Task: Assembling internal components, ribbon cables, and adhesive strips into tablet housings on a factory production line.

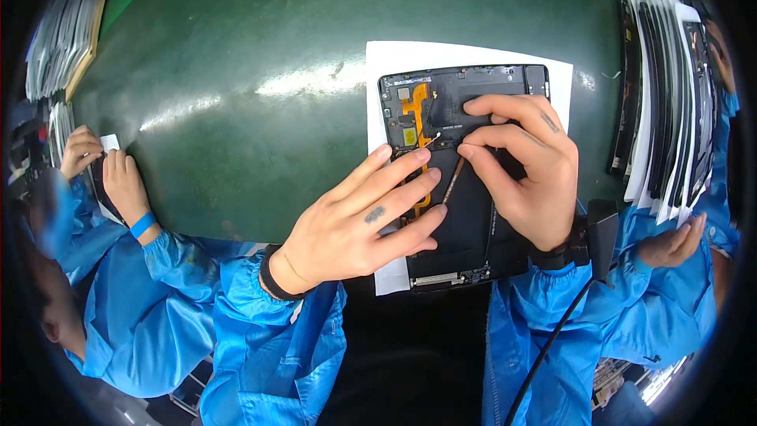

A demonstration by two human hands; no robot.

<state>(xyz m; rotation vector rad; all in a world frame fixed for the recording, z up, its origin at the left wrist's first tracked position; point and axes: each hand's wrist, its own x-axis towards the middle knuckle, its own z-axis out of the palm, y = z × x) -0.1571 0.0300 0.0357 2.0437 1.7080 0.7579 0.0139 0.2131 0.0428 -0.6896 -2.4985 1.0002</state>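
An opened black tablet point(473, 213) lies on a white sheet point(473, 55) on the green table point(252, 55), its inside showing an orange flex cable point(415, 106) and a black battery area. My left hand point(363, 225) lies flat over the tablet's left side, fingers stretched toward its middle. My right hand point(524, 166) rests on the upper right part, thumb and forefinger pinched at a thin cable point(453, 181) that runs down the middle.
A stack of tablets on white sheets point(666, 95) stands at the right. Another person's hands point(102, 170) in blue sleeves work at the left table edge; a third person's hand point(670, 241) is at the lower right. More stacked parts point(67, 24) sit at the upper left.
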